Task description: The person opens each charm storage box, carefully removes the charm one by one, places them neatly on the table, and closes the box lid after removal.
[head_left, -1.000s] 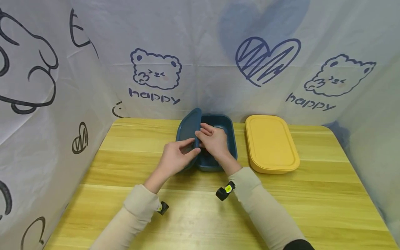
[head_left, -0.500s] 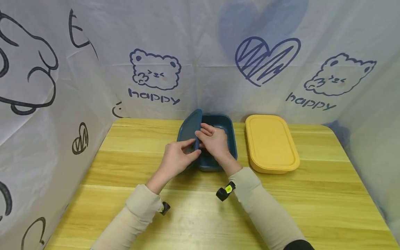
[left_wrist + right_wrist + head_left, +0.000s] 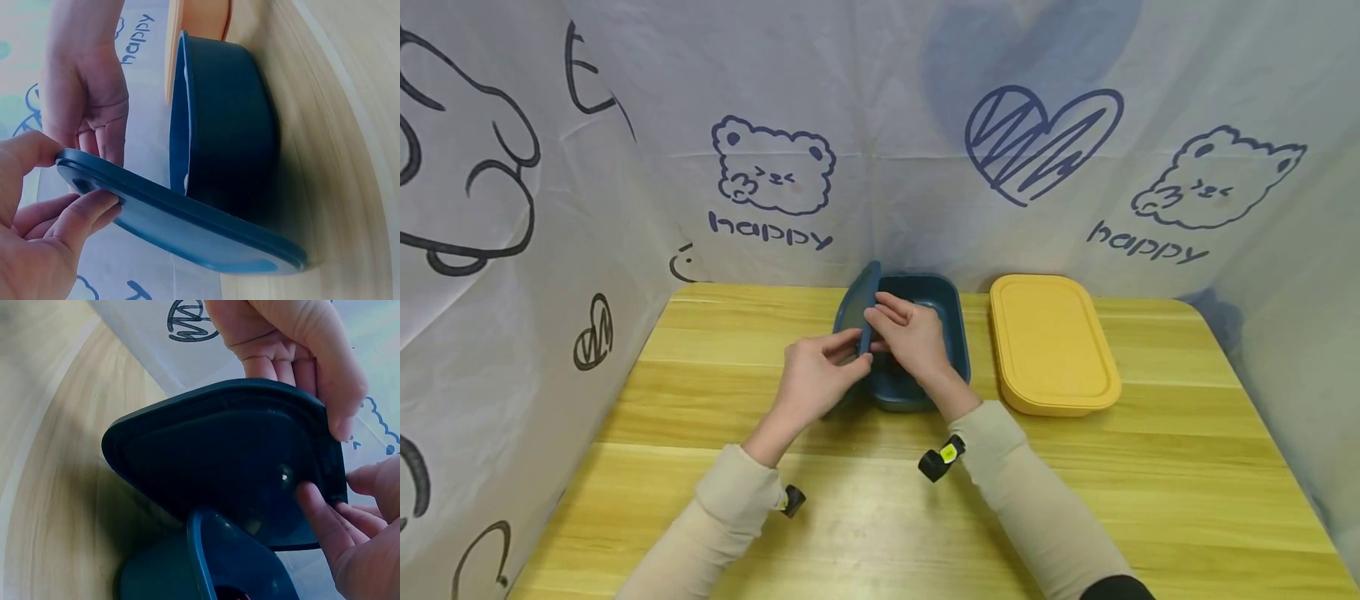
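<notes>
A dark blue lid (image 3: 853,302) stands steeply tilted along the left side of a matching open food container (image 3: 952,321). My left hand (image 3: 814,377) pinches the lid's raised edge between thumb and fingers. Close beside it, my right hand (image 3: 916,340) pinches the same edge from the container side, its thumb and fingers on either face in the right wrist view. The lid's lower edge reaches down to the table in the left wrist view. Inside the container, a small dark reddish thing (image 3: 232,592) shows only in part.
To the right stands a yellow container (image 3: 1054,343) with its lid on. The wooden table (image 3: 865,500) backs onto a white cloth (image 3: 910,200) with bear and heart drawings, and more cloth hangs at both sides.
The lid has turned more edge-on to the head view, its top edge shifting slightly left. Both hands have moved a little left with it; the two containers have stayed put.
</notes>
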Demonstrator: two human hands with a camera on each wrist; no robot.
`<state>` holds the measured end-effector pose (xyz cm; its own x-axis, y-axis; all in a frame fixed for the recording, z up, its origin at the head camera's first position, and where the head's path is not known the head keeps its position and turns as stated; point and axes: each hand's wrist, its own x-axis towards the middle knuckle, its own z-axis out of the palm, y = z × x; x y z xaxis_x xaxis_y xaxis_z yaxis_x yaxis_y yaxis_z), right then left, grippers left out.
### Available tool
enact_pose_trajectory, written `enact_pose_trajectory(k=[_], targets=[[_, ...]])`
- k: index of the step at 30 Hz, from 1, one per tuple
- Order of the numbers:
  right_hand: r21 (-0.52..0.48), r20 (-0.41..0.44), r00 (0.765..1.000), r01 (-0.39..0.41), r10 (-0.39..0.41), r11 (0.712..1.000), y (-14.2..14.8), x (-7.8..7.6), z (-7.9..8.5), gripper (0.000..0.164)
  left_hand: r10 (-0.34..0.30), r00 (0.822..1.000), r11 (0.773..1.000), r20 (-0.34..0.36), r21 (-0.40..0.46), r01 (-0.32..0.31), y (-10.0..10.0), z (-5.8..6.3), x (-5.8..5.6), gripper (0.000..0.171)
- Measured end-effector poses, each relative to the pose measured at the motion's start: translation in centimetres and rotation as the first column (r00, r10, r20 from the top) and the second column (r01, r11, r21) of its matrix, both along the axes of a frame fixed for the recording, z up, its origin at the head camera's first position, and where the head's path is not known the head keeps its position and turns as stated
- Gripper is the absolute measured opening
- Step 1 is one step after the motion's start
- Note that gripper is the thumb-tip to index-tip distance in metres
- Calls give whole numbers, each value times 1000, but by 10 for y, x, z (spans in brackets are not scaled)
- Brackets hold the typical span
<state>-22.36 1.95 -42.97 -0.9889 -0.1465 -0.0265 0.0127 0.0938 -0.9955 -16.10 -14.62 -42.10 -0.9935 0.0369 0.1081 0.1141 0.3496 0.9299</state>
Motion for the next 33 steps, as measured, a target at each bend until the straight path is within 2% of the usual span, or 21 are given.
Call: enact_pose_trajectory(k=[4, 9, 14, 20, 23, 25, 29, 33], targets=[[-35, -28, 999, -38, 37, 999, -1, 0, 0, 50, 7, 1000, 997, 11, 74, -8, -9, 0, 2, 45], [-79, -21, 998, -57, 55, 995, -3, 1, 2, 49, 27, 999, 989, -21, 143, -23, -24, 2, 2, 41], [-49, -24, 999, -48, 47, 998, -5, 0, 1, 49, 120, 992, 982, -28, 151, -114, -37, 6, 3, 37], [-7, -25, 999, -41, 41, 999, -6, 2, 0, 48, 238, 970, 968, -36, 88, -235, -50, 5, 6, 32], [3, -27, 999, -43, 43, 999, -6, 1, -2, 48, 302, 953, 951, -17, 71, -300, -56, 4, 7, 30], [6, -26, 999, -45, 45, 999, -5, 0, -4, 48, 336, 942, 938, 7, 88, -335, -62, 2, 7, 31], [2, -11, 999, -46, 47, 999, -5, -1, -7, 48, 364, 928, 907, 80, 195, -373, -72, -1, 8, 33], [18, 8, 999, -49, 49, 999, -7, -2, -10, 48, 365, 918, 870, 154, 296, -395, -79, -3, 7, 34]])
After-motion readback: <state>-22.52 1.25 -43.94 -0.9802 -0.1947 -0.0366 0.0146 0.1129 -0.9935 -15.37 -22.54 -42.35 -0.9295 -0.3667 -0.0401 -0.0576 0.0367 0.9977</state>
